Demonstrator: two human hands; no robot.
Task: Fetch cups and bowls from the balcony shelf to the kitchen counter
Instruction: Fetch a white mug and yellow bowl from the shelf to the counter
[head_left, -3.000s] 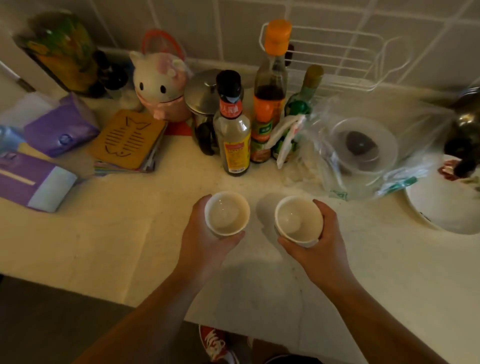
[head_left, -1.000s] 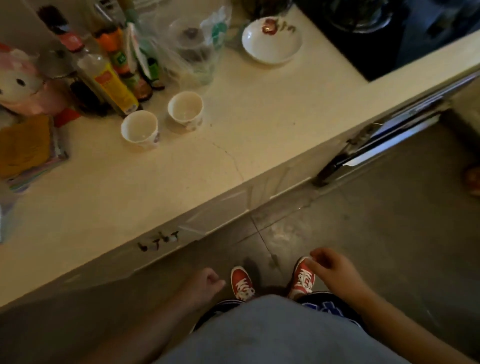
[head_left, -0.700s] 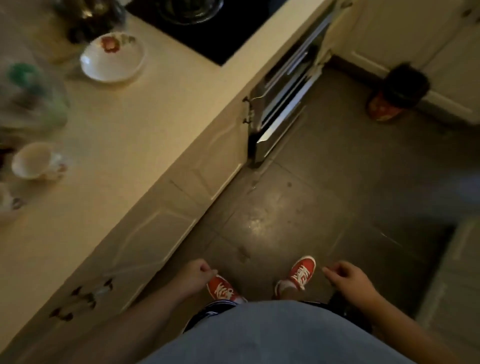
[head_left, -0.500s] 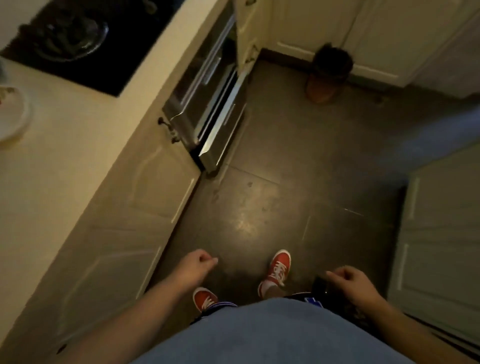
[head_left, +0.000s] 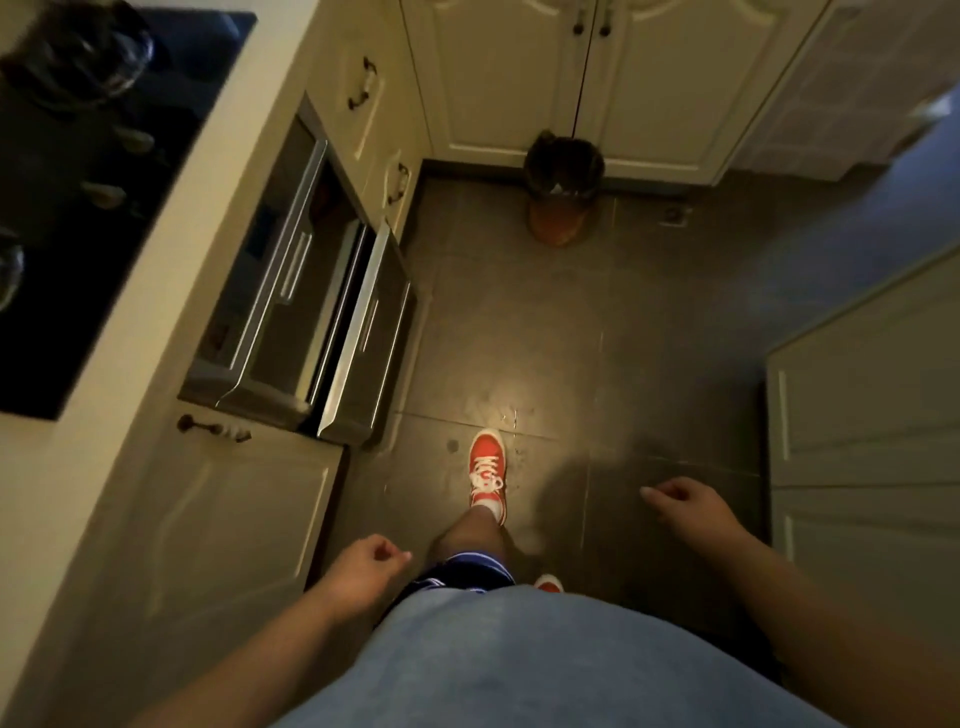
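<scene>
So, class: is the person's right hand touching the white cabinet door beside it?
Apart. In the head view, dark floor shows between the right hand and the cabinet door.

dark stovetop, bin, open drawer

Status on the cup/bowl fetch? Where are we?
Done: two cups were set on the counter seconds ago; they are out of view now. In hand: nothing. The left hand and right hand are empty and loosely curled, and the person is stepping across the kitchen floor. Left: any further cups and bowls; the shelf isn't visible.
</scene>
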